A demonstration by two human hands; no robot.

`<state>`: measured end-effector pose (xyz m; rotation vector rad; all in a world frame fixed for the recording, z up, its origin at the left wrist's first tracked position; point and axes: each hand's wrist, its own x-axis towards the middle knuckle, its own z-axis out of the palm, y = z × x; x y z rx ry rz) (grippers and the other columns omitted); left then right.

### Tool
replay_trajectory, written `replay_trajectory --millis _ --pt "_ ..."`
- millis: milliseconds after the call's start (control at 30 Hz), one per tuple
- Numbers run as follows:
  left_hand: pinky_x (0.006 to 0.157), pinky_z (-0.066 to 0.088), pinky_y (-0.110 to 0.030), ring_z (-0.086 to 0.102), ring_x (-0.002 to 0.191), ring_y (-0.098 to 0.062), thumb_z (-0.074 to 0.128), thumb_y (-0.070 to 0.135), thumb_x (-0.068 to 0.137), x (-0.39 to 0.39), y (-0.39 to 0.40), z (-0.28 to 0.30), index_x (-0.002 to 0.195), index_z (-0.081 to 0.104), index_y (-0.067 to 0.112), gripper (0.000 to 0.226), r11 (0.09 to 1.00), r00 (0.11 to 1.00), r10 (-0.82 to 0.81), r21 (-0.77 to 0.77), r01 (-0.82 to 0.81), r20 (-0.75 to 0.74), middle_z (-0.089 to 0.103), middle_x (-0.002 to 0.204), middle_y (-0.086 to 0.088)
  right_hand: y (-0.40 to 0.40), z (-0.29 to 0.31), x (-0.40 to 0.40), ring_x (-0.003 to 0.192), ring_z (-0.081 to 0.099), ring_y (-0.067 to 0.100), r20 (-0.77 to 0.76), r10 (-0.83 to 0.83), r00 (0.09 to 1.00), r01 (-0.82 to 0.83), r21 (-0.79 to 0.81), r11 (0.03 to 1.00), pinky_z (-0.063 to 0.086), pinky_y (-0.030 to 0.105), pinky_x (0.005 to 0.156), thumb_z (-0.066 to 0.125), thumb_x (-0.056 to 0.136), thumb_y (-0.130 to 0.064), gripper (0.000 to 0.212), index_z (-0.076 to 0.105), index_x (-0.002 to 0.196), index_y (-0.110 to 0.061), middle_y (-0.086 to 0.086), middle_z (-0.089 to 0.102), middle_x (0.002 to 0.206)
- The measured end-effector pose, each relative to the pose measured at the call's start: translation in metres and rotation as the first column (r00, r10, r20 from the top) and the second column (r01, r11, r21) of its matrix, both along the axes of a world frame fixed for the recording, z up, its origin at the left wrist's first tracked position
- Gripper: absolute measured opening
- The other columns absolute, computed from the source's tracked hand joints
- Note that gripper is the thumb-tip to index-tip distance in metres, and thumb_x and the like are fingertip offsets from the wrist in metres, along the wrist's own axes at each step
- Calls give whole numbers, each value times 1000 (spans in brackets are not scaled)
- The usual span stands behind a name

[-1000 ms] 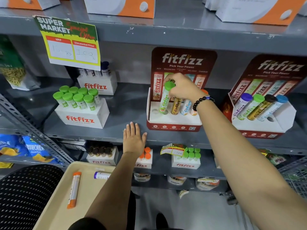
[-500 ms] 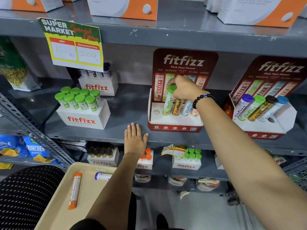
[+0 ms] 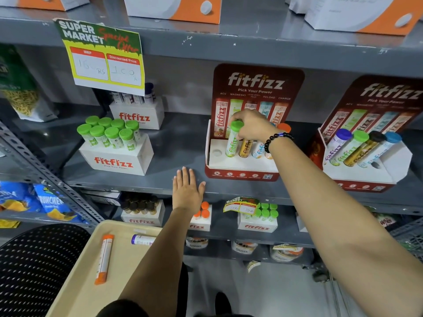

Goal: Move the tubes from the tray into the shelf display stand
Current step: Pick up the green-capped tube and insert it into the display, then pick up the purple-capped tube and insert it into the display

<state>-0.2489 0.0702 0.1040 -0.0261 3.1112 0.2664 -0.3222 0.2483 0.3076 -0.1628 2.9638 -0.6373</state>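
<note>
My right hand grips the green cap of a green-capped tube standing in the second hole of the red fitfizz display stand. A gold tube, a blue tube and an orange-capped tube stand to its right, partly hidden by my wrist. The leftmost hole holds nothing. My left hand lies flat with fingers spread on the shelf edge. On the beige tray at the bottom lie an orange tube and a purple-capped tube, the latter partly behind my left forearm.
A second fitfizz stand with several tubes sits at the right. White boxes of green-capped tubes stand at the left, under a price sign. A black perforated chair is at the lower left. Smaller fitfizz boxes fill the lower shelf.
The green-capped tube has sunk deeper into its hole under my right hand and stands more upright. My left hand has stayed on the shelf edge.
</note>
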Motion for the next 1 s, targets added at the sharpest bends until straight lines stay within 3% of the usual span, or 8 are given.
replay_trajectory --millis 67,200,267,333,533,733,900,1000 --pt "117 1 -40 -1 144 -32 10 49 96 0 -1 -1 146 1 11 64 1000 1000 -6 -1 6 1 2 158 -13 0 0 1 105 55 28 17 -1 1000 1 -3 1000 45 45 97 67 74 3 56 56 122 -24 11 50 135" --pt "117 -1 -39 -3 144 -32 12 49 96 -1 -3 2 146 0 9 64 999 1000 -24 34 23 13 0 157 -15 -2 -1 3 81 45 12 7 35 999 -34 -43 999 33 16 61 60 74 10 78 37 139 -25 8 42 145" --pt "115 -3 -37 -3 144 -31 14 49 96 4 -6 3 146 1 9 65 997 1000 -28 67 28 0 0 157 -14 -11 1 11 98 49 15 -107 59 992 -62 -28 998 51 38 88 58 76 7 75 35 141 -23 12 38 147" --pt "113 -6 -35 -2 144 -30 17 47 97 18 -13 1 146 2 7 65 991 998 -3 134 12 -60 3 157 -15 -24 -1 21 132 37 27 -285 111 952 -119 -12 993 29 47 114 58 79 0 67 37 140 -18 14 40 146" --pt "113 19 -47 28 137 -41 36 35 96 91 -45 -11 138 29 -6 59 964 971 163 237 -119 -176 32 146 -28 -94 -36 60 126 45 31 -498 318 807 -377 -21 926 30 39 111 54 82 -1 46 51 128 -5 15 56 131" --pt "97 40 -58 47 123 -45 55 26 85 164 -75 -55 128 43 -11 58 904 933 360 251 -345 -15 47 134 -31 -168 -119 85 129 40 27 -161 598 785 -608 -16 794 28 31 106 47 88 -2 45 45 133 -7 12 50 138" --pt "116 7 -44 16 141 -38 30 38 97 204 -72 -98 142 15 -4 63 817 851 493 241 -524 179 16 152 -24 -204 -195 102 118 50 32 86 755 650 -758 1 652 45 42 95 47 89 -7 42 48 130 -13 13 55 130" --pt "110 22 -51 34 133 -42 41 35 95 210 -66 -120 136 31 -7 60 755 790 569 235 -612 231 34 144 -28 -218 -241 107 114 53 32 183 826 532 -842 16 539 49 42 91 52 88 -14 43 46 131 -15 13 57 127"
